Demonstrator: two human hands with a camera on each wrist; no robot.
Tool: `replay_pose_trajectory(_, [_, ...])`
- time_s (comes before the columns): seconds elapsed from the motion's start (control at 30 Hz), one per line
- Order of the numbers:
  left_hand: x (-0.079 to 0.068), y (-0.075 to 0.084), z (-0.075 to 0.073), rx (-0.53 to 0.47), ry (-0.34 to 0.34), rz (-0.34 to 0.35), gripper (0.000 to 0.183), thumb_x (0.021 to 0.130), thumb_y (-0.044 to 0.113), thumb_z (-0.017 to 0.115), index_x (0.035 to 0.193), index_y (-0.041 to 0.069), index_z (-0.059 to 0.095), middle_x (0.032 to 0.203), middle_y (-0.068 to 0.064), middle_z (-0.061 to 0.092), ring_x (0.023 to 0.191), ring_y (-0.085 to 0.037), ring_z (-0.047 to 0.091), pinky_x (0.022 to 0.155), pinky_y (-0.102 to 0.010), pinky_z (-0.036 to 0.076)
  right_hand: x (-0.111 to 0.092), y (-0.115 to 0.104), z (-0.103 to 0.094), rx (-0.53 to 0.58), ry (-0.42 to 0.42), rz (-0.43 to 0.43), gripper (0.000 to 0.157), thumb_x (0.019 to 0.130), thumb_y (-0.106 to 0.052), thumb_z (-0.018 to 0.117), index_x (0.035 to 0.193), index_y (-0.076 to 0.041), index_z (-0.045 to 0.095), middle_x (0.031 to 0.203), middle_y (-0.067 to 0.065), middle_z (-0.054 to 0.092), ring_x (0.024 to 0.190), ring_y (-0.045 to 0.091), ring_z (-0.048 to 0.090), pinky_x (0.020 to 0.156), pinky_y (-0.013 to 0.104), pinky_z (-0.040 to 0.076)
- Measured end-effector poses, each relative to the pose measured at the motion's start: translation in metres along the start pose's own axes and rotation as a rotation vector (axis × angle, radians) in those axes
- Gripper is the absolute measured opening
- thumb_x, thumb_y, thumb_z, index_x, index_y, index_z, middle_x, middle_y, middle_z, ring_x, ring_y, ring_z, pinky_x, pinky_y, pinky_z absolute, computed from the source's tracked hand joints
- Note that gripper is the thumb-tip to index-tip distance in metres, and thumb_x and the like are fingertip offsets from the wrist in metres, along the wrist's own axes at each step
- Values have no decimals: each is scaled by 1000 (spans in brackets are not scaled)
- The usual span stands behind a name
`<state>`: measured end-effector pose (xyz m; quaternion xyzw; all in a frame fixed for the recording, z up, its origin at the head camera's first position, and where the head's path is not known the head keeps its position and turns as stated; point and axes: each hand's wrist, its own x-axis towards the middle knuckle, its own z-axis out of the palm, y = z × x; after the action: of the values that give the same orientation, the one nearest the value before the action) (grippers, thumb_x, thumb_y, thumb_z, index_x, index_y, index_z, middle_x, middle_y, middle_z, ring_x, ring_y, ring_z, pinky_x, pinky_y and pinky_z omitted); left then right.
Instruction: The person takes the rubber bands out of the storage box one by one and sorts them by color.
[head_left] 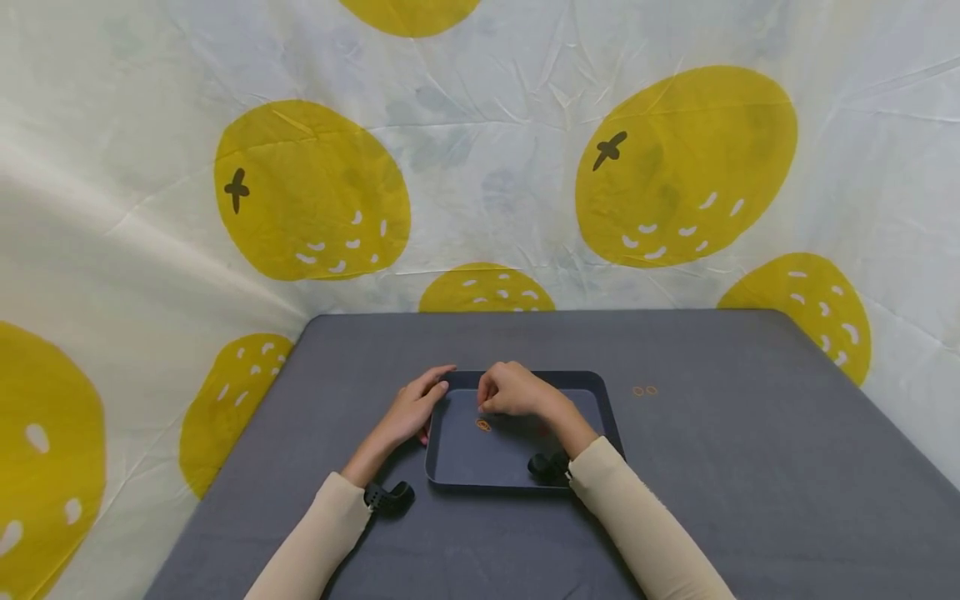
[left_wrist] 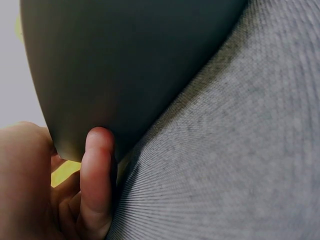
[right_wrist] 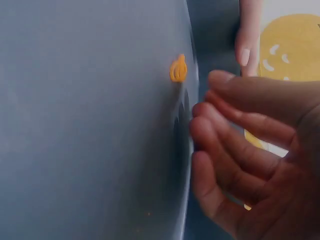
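Note:
A dark grey rectangular tray (head_left: 480, 486) lies on the grey-covered table. At its left side my left hand (head_left: 411, 412) grips the wall, with the thumb at the rim and a fingertip (left_wrist: 100, 137) against the outside. Over the tray's back half hangs my right hand (head_left: 517, 390), fingers bent loosely downward. Nothing shows between its thumb and fingertips (right_wrist: 202, 170) in the right wrist view. Just below those fingers, a small clump of orange loops like rubber bands (head_left: 483, 425) lies on the tray floor; the right wrist view shows the clump (right_wrist: 178, 70) too.
Two more orange loops (head_left: 645, 391) lie on the table (head_left: 712, 467) to the right of the tray. A faint reddish spot (head_left: 543, 430) shows in the tray beside my right wrist. Behind the table hangs a white cloth (head_left: 487, 183) with yellow fruit prints.

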<state>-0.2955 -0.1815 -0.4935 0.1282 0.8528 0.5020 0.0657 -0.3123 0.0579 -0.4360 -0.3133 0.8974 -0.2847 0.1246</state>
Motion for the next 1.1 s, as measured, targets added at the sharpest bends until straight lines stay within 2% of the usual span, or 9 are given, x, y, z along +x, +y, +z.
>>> replay_pose_trajectory(0.4, [1,-1,-2,10,-8,4,44,111,42,46,154,34,49,80,-12,61,36,-18,53,38,-43,54,3,6,7,17,-24,45,5,88,-15,82,85,-16,79,79,-5,76,68,8,65,63,24,54])
replay_pose_trajectory(0.73, [2,-1,-3,-5,-8,12,44,111,43,46,154,34,49,62,-10,55,34,-22,52,37,-44,53,4,4,7,6,-25,53,8,87,-18,84,82,-17,77,77,-6,76,66,8,64,61,24,52])
replay_pose_trajectory(1.1, [2,-2,-2,-14,-11,7,45,111,41,47,155,32,49,59,-8,54,34,-22,52,37,-44,53,4,10,9,-2,-29,29,10,87,-21,84,80,-20,76,75,-8,74,65,8,63,61,24,53])
